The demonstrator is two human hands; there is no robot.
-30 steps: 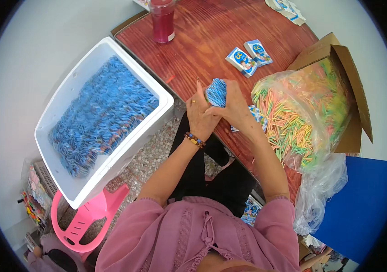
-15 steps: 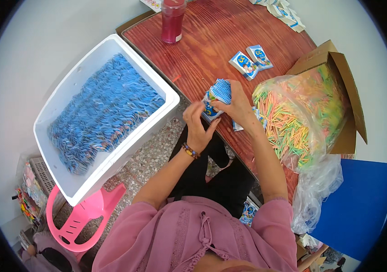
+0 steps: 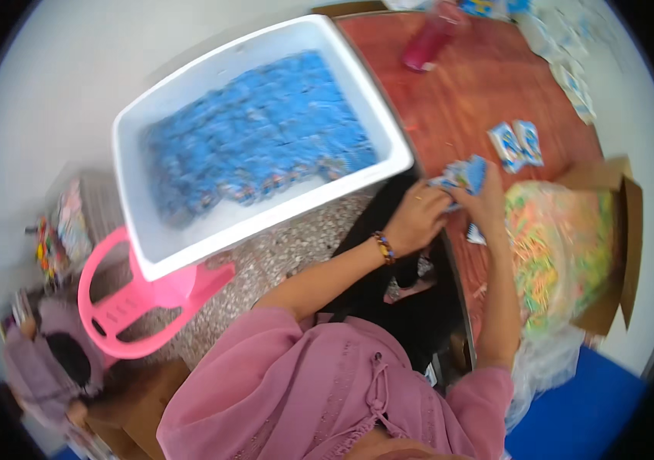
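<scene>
Small blue-and-white packets (image 3: 461, 176) are bunched between my hands, above the table's near edge. Around their right side my right hand (image 3: 484, 203) is closed. The fingers of my left hand (image 3: 419, 218) are bent together against the packets' lower left side; blur hides their exact grip. Below my right hand lies another packet (image 3: 476, 234), partly covered by it. To my left, a white foam box (image 3: 407, 153) holds a deep layer of similar blue packets (image 3: 258, 123).
Two card packs (image 3: 506, 147) lie on the reddish wooden table (image 3: 465, 92), near a red jar (image 3: 430, 42). At right, a carton (image 3: 632, 238) holds a clear bag of coloured sticks (image 3: 538, 268). A pink chair (image 3: 162, 295) stands under the foam box. Someone in mauve (image 3: 51, 337) appears lower left.
My view has swung left, so the table and foam box appear further right and turned. My left hand has come in against the packets, its fingers drawn together.
</scene>
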